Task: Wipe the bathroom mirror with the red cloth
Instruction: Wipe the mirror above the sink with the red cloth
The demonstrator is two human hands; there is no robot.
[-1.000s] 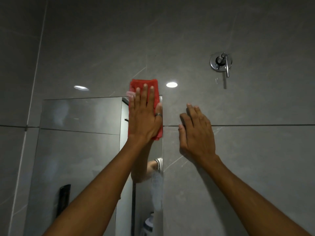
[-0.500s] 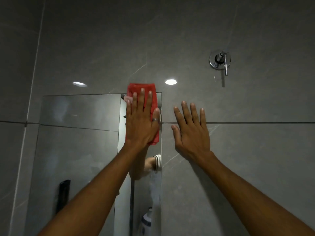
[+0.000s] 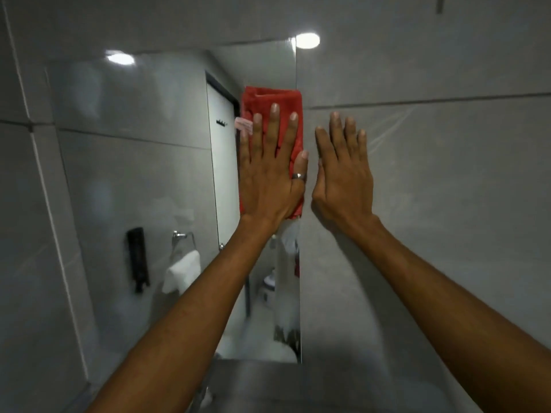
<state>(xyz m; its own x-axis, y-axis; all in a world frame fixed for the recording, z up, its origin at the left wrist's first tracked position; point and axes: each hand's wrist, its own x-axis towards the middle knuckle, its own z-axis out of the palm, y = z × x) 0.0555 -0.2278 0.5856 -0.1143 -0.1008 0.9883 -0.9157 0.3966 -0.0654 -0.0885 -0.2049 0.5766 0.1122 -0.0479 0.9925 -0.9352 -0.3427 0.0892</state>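
The mirror point(image 3: 149, 174) is fixed flat on a grey tiled wall, and its right edge runs down the middle of the view. A folded red cloth point(image 3: 269, 99) lies against the glass at that right edge, about a third of the way down. My left hand point(image 3: 269, 177) presses flat on the cloth with fingers spread; a ring shows on the thumb. Just right of the mirror edge, my right hand point(image 3: 343, 174) lies flat on the bare wall tile, fingers up, holding nothing.
The grey tiled wall point(image 3: 432, 204) fills the right side. The mirror reflects a white door point(image 3: 222, 174), a black dispenser point(image 3: 137, 259), a towel ring with a white towel point(image 3: 182, 271) and ceiling lights. A dark ledge point(image 3: 268, 383) lies below the mirror.
My left hand and the cloth have slid down the mirror's right edge from its top corner. The view has tilted down, so the wall tap is out of sight. My right hand stays beside it.
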